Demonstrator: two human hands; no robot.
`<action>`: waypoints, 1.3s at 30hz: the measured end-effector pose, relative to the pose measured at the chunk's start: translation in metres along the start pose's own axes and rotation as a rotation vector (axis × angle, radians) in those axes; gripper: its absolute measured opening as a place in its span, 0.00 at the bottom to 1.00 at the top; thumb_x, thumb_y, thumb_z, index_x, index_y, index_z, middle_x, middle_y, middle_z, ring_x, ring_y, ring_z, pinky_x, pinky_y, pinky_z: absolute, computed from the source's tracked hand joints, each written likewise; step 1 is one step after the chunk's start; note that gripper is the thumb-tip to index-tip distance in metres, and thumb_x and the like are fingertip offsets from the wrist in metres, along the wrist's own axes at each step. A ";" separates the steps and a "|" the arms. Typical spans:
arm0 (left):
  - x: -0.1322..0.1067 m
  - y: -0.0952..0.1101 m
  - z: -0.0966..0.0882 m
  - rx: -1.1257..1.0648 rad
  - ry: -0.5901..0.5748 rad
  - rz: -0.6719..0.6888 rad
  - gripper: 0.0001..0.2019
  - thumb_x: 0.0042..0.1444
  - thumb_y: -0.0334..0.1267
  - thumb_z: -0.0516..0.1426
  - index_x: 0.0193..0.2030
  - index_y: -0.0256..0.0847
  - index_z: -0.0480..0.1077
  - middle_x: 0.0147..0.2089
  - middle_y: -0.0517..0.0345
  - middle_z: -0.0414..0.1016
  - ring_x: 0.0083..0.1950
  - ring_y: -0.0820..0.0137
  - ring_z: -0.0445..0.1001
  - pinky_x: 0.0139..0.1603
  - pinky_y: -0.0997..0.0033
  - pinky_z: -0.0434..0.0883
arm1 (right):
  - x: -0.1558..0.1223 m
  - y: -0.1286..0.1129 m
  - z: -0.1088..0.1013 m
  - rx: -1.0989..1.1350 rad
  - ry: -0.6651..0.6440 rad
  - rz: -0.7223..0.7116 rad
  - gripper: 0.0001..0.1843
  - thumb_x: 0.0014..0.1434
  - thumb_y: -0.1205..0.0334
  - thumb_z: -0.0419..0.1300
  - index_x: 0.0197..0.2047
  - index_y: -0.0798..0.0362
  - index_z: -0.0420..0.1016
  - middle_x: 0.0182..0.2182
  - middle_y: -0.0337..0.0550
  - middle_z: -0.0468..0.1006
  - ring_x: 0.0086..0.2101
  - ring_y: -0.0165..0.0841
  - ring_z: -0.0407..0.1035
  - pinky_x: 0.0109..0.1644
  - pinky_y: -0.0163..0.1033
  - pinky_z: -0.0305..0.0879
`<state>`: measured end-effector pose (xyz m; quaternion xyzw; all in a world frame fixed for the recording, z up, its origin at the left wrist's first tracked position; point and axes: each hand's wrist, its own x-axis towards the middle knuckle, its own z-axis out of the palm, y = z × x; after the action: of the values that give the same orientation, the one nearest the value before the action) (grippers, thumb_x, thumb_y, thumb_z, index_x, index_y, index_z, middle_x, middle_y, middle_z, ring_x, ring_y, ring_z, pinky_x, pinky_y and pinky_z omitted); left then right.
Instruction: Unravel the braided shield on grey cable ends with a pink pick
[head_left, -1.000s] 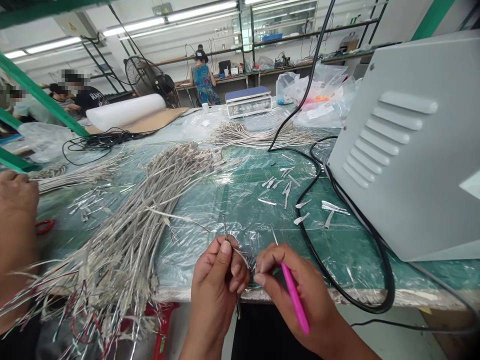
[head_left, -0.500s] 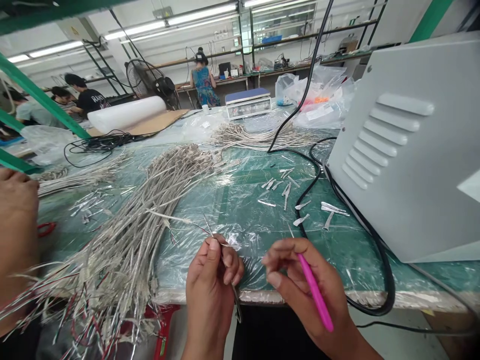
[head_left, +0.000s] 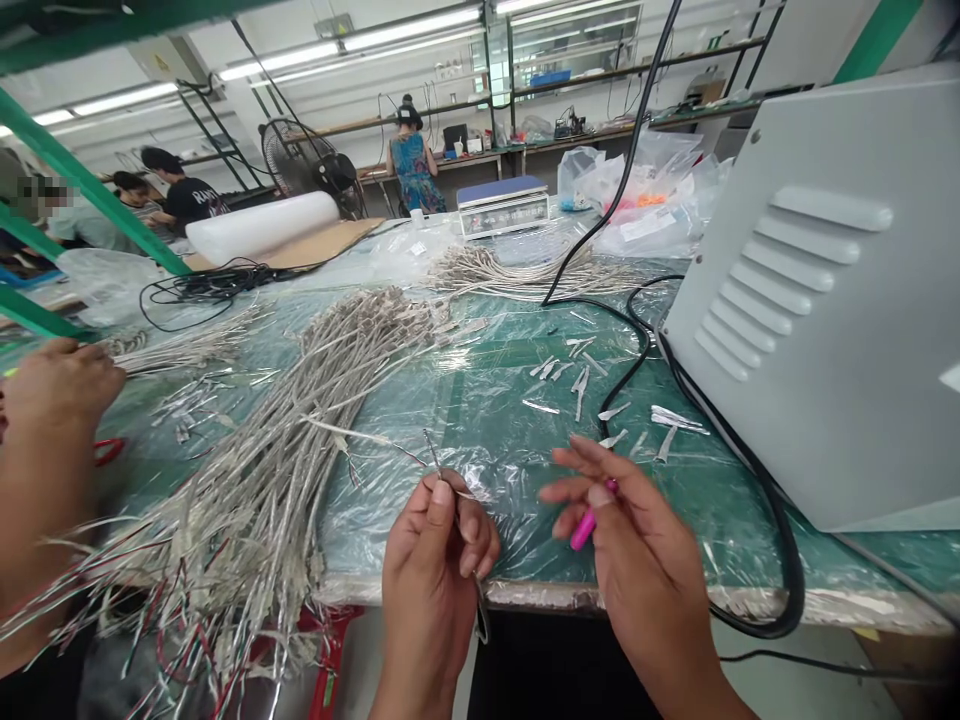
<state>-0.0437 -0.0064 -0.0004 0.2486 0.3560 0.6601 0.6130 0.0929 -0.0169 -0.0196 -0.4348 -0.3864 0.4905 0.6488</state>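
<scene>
My left hand [head_left: 442,545] is closed in a pinch on a thin cable [head_left: 433,450], its stripped, silvery end standing up above the thumb. Fine wires come out beside the fingers, and a grey loop hangs below the hand. To the right, my right hand [head_left: 634,540] grips a pink-handled tool [head_left: 584,528] between thumb and fingers, the other fingers stretched out. The handle's end points down to the left; the tool's tip is hidden. Left of my hands lies a big bundle of grey cables [head_left: 300,430] with bared, coloured wire ends hanging over the table edge.
White foil-like scraps [head_left: 581,385] lie scattered beyond my right hand. A grey vented machine housing [head_left: 810,300] stands at right, with a black cable [head_left: 780,520] looping by it. Another person's arm [head_left: 45,450] reaches in at left. A scale [head_left: 502,210] stands farther back.
The pink tool has turned in my right hand: its thin metal tip no longer shows and its handle points down-left. My left hand keeps the cable. The other person's hand has moved right in view.
</scene>
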 end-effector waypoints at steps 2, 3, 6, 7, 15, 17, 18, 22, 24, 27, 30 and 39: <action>0.000 0.000 -0.001 -0.005 -0.013 -0.008 0.08 0.65 0.35 0.52 0.35 0.37 0.69 0.22 0.65 0.61 0.18 0.82 0.51 0.20 0.79 0.56 | -0.002 -0.003 0.003 -0.038 -0.045 0.033 0.21 0.69 0.58 0.51 0.63 0.40 0.62 0.53 0.47 0.74 0.27 0.27 0.70 0.26 0.34 0.67; 0.000 0.000 -0.002 -0.010 -0.016 -0.014 0.08 0.65 0.35 0.52 0.35 0.37 0.69 0.22 0.65 0.61 0.18 0.82 0.51 0.20 0.79 0.56 | -0.003 -0.006 0.004 -0.045 -0.054 0.046 0.24 0.69 0.58 0.50 0.67 0.37 0.56 0.51 0.46 0.75 0.23 0.25 0.66 0.24 0.34 0.64; 0.000 0.001 -0.002 -0.024 -0.015 -0.026 0.08 0.66 0.35 0.52 0.36 0.37 0.69 0.22 0.65 0.61 0.18 0.81 0.50 0.19 0.79 0.56 | -0.006 -0.017 0.007 -0.044 -0.081 0.104 0.31 0.70 0.54 0.48 0.71 0.36 0.41 0.38 0.42 0.79 0.19 0.25 0.58 0.22 0.33 0.59; 0.000 0.002 -0.002 -0.028 -0.016 -0.029 0.08 0.66 0.35 0.52 0.36 0.37 0.69 0.22 0.65 0.61 0.18 0.81 0.50 0.19 0.79 0.55 | -0.007 -0.020 0.007 -0.045 -0.102 0.137 0.31 0.70 0.52 0.48 0.72 0.37 0.40 0.33 0.40 0.78 0.19 0.26 0.57 0.23 0.33 0.58; 0.003 0.005 -0.002 -0.153 -0.001 -0.061 0.08 0.66 0.33 0.52 0.36 0.35 0.70 0.23 0.66 0.59 0.18 0.83 0.49 0.19 0.82 0.56 | 0.011 -0.026 -0.004 0.131 -0.447 0.469 0.37 0.67 0.48 0.54 0.72 0.52 0.46 0.25 0.42 0.78 0.17 0.23 0.59 0.23 0.32 0.49; 0.004 0.006 -0.005 -0.227 -0.013 -0.059 0.08 0.65 0.32 0.52 0.36 0.35 0.70 0.24 0.66 0.58 0.19 0.83 0.50 0.20 0.83 0.57 | 0.014 -0.026 -0.006 0.173 -0.485 0.541 0.36 0.66 0.50 0.56 0.72 0.52 0.48 0.26 0.43 0.79 0.17 0.23 0.61 0.23 0.32 0.48; 0.005 0.006 -0.006 -0.253 -0.026 -0.060 0.07 0.65 0.32 0.52 0.36 0.35 0.70 0.24 0.66 0.58 0.19 0.83 0.50 0.20 0.83 0.57 | 0.015 -0.025 -0.007 0.187 -0.500 0.570 0.36 0.66 0.50 0.56 0.72 0.52 0.49 0.27 0.44 0.79 0.18 0.23 0.62 0.23 0.32 0.48; 0.006 0.006 -0.008 -0.272 -0.078 -0.065 0.08 0.66 0.32 0.51 0.37 0.35 0.69 0.25 0.65 0.60 0.20 0.82 0.52 0.22 0.82 0.60 | 0.015 -0.021 -0.003 0.252 -0.595 0.651 0.34 0.66 0.50 0.57 0.70 0.54 0.55 0.28 0.49 0.81 0.17 0.23 0.64 0.22 0.31 0.46; 0.006 0.006 -0.008 -0.244 -0.093 -0.066 0.09 0.66 0.33 0.51 0.36 0.35 0.70 0.24 0.65 0.61 0.20 0.82 0.52 0.23 0.81 0.61 | 0.015 -0.018 0.000 0.276 -0.628 0.660 0.34 0.65 0.51 0.58 0.69 0.54 0.57 0.29 0.50 0.82 0.17 0.23 0.63 0.22 0.31 0.47; 0.004 0.005 -0.005 -0.187 -0.090 -0.100 0.10 0.67 0.35 0.50 0.36 0.37 0.69 0.23 0.65 0.61 0.20 0.81 0.52 0.24 0.80 0.62 | 0.014 -0.016 0.005 0.292 -0.620 0.629 0.32 0.65 0.52 0.59 0.68 0.53 0.59 0.29 0.50 0.82 0.19 0.22 0.61 0.24 0.31 0.47; 0.002 0.005 -0.004 -0.146 -0.086 -0.127 0.10 0.67 0.36 0.51 0.35 0.38 0.69 0.23 0.64 0.60 0.20 0.79 0.54 0.23 0.79 0.62 | 0.014 -0.014 0.008 0.303 -0.616 0.591 0.30 0.65 0.53 0.59 0.67 0.52 0.62 0.27 0.47 0.81 0.18 0.22 0.58 0.24 0.32 0.45; 0.004 0.003 -0.007 -0.139 -0.152 -0.126 0.10 0.67 0.37 0.50 0.35 0.39 0.70 0.21 0.65 0.61 0.20 0.79 0.56 0.24 0.78 0.62 | 0.010 -0.006 0.020 0.177 -0.428 0.431 0.21 0.63 0.53 0.61 0.55 0.53 0.77 0.25 0.41 0.76 0.19 0.22 0.54 0.23 0.32 0.44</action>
<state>-0.0514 -0.0038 -0.0024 0.2320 0.2769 0.6226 0.6942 0.0788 -0.0041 -0.0066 -0.3355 -0.3687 0.7290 0.4691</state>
